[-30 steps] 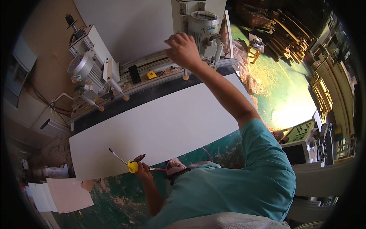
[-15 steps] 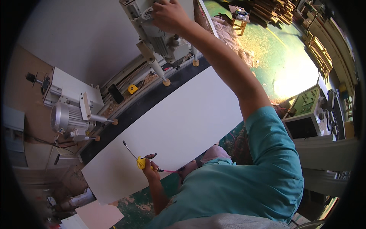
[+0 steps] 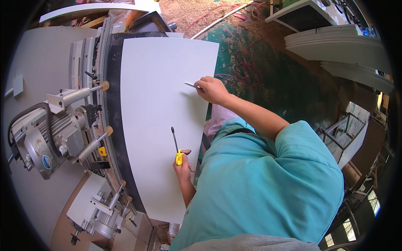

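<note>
A large white panel [image 3: 155,96] lies in front of me along a dark machine bed. My left hand [image 3: 183,170], low over its near part, is closed around a yellow air blow gun [image 3: 179,157]. The gun's thin nozzle points away from me and ends in a black tip; a reddish hose trails from the grip. Farther off, my right hand [image 3: 213,90] pinches a thin, flat, greyish strip [image 3: 190,85] over the panel's right side. The strip's kind cannot be made out, as the fingers cover one end.
Left of the panel stand a motor unit [image 3: 54,134] and a second motor [image 3: 104,224] on the machine. A yellow tape measure [image 3: 102,151] rests by the rail. Pink hose [image 3: 247,71] coils on the green floor among sawdust. Stacked white boards [image 3: 322,42] stand at the right.
My right hand has come off the motor unit and is now over the panel with a thin strip in it. My view has turned. The left hand still holds the blow gun.
</note>
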A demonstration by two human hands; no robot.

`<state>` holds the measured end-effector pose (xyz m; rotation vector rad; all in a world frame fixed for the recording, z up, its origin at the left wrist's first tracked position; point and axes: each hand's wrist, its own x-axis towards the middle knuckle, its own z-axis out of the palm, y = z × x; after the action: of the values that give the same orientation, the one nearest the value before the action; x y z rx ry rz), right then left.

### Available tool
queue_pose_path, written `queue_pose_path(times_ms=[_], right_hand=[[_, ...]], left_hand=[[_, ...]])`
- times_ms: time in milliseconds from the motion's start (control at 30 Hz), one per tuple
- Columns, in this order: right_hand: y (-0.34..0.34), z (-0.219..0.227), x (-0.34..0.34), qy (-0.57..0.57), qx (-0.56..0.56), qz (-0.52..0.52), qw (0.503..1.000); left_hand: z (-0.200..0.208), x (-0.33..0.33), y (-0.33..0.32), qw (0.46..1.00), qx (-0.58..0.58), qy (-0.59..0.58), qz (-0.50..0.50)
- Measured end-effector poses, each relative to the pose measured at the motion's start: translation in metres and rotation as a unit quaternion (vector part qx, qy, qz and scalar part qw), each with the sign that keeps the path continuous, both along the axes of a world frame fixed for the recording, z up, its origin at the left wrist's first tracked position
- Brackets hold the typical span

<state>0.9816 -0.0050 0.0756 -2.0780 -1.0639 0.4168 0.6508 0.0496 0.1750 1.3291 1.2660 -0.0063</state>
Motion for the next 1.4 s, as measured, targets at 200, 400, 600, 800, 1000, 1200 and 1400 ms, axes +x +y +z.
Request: queue_pose_path(times_ms=[200, 400, 600, 800, 1000, 1200, 1400], right_hand=[[-0.022, -0.036, 0.194, -0.154, -0.169, -0.303, 0.925], [0.012, -0.022, 0.137, 0.014, -0.131, -0.288, 0.949], [0.003, -0.024, 0.121, 0.049, -0.073, -0.31, 0.947], [-0.025, -0.036, 0.172, -0.067, -0.141, -0.234, 0.96], [-0.011, -0.024, 0.22, -0.281, -0.055, 0.207, 0.936], [-0.019, -0.015, 0.236, -0.24, -0.075, 0.211, 0.945], [-0.017, -0.019, 0.219, -0.248, -0.113, 0.301, 0.914]], left_hand=[[-0.012, 0.03, 0.022, 0.998, 0.048, 0.019, -0.042], [-0.007, 0.032, 0.024, 0.997, 0.056, 0.032, -0.047], [-0.001, 0.029, 0.014, 0.998, 0.029, 0.043, -0.034], [-0.001, 0.028, 0.017, 0.996, 0.07, 0.028, -0.045], [0.002, 0.032, 0.018, 0.997, 0.052, 0.042, -0.029], [-0.005, 0.02, 0.001, 0.999, 0.035, 0.042, 0.002], [-0.008, 0.001, -0.023, 0.998, 0.046, 0.015, 0.036]])
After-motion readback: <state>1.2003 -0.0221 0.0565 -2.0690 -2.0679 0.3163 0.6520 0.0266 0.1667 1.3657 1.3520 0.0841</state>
